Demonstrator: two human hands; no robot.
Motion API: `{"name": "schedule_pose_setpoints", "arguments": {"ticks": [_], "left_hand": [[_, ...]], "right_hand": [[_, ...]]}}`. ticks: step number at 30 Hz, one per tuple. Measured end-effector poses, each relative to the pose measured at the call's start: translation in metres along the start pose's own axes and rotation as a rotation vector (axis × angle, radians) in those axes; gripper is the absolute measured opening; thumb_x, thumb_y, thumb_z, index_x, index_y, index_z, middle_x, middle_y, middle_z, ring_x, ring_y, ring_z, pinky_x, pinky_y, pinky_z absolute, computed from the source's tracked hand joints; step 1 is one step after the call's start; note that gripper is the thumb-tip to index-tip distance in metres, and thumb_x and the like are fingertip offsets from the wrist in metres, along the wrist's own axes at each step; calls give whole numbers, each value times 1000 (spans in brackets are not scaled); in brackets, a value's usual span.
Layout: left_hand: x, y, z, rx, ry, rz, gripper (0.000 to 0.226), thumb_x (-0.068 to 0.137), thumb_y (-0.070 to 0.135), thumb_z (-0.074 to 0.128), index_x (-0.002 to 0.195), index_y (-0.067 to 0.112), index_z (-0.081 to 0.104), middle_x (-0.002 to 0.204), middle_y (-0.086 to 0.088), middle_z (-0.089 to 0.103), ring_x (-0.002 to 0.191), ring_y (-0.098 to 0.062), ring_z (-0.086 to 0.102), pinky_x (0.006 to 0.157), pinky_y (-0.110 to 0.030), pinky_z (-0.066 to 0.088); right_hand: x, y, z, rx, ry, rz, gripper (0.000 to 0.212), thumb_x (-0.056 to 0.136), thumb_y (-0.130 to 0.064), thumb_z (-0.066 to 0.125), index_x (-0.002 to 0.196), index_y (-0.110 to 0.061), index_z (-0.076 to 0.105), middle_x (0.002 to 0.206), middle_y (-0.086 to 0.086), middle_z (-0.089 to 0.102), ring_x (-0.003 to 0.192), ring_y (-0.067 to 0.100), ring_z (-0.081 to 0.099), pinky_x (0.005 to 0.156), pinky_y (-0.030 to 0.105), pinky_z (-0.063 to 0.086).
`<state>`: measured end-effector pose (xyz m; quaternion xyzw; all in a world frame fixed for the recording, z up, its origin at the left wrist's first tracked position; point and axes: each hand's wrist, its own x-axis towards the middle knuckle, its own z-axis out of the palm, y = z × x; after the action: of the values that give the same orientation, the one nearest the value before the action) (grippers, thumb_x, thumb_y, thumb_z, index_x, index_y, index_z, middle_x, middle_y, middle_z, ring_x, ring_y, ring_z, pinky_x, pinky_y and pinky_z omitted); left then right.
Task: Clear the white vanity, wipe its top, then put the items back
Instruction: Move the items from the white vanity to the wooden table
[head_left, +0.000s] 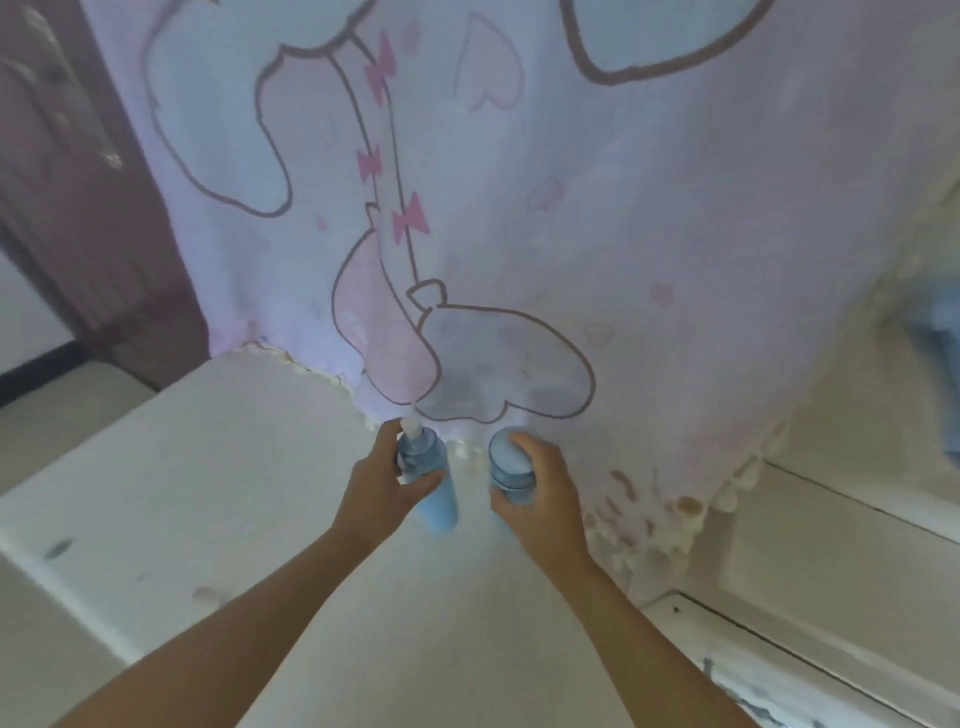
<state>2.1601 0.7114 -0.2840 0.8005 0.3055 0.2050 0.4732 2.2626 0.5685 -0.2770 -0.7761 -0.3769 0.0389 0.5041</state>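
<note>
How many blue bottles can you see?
2. The left hand grips a light blue plastic pump bottle; the right hand grips a blue round-capped plastic bottle beside it. Others may be hidden behind the pink cartoon cloth.

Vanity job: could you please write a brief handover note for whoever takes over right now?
Left hand grips a pump bottle; right hand grips a capped bottle.
Both bottles are upright at the rear of the vanity top, by the patterned cloth; whether they rest on the top is unclear.
Done: cannot tell whether this is clearing or putting back, or whether the top is wiped.
Left: check that, then carry on from there.
</note>
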Motion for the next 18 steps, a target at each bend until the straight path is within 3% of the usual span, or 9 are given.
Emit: {"name": "schedule_pose_setpoints", "arguments": {"ticks": [3, 6, 8, 12, 18], "left_hand": [[-14, -9, -61, -1, 130, -35, 48, 76, 17, 72, 110, 17, 38, 87, -17, 58, 77, -31, 57, 63, -27, 45], [-44, -28, -134, 17, 267, -102, 49, 77, 14, 71, 114, 12, 40, 86, -14, 56, 79, -29, 56, 67, -36, 46], [-72, -44, -187, 30, 366, -143, 41, 78, 12, 70, 105, 17, 40, 83, -15, 54, 77, -30, 54, 65, -40, 46], [-142, -65, -301, 34, 573, -187, 41, 77, 13, 71, 104, 20, 41, 84, -6, 53, 72, -22, 49, 60, -29, 41], [-283, -84, -468, 222, 864, -228, 39, 75, 16, 73, 95, 24, 41, 79, -15, 57, 62, -19, 45, 56, -30, 40]], "right_hand": [[12, -44, 34, 46, -84, -87, 54, 66, -2, 71, 110, -22, 47, 106, 2, 47, 95, -5, 40, 81, -6, 29], [11, -94, 82, 42, -258, -112, 54, 70, 0, 72, 114, -20, 49, 108, -3, 47, 96, 0, 42, 79, -5, 29], [3, -129, 123, 67, -374, -166, 54, 72, -1, 71, 120, -13, 49, 109, -3, 47, 99, 3, 43, 81, -5, 29], [-24, -225, 209, 145, -569, -317, 57, 71, -2, 72, 117, -23, 46, 113, -5, 48, 104, 7, 46, 82, -4, 29], [-86, -394, 333, 275, -766, -578, 54, 73, -7, 71, 121, -18, 47, 118, -1, 52, 104, 14, 50, 87, 21, 38]]}}
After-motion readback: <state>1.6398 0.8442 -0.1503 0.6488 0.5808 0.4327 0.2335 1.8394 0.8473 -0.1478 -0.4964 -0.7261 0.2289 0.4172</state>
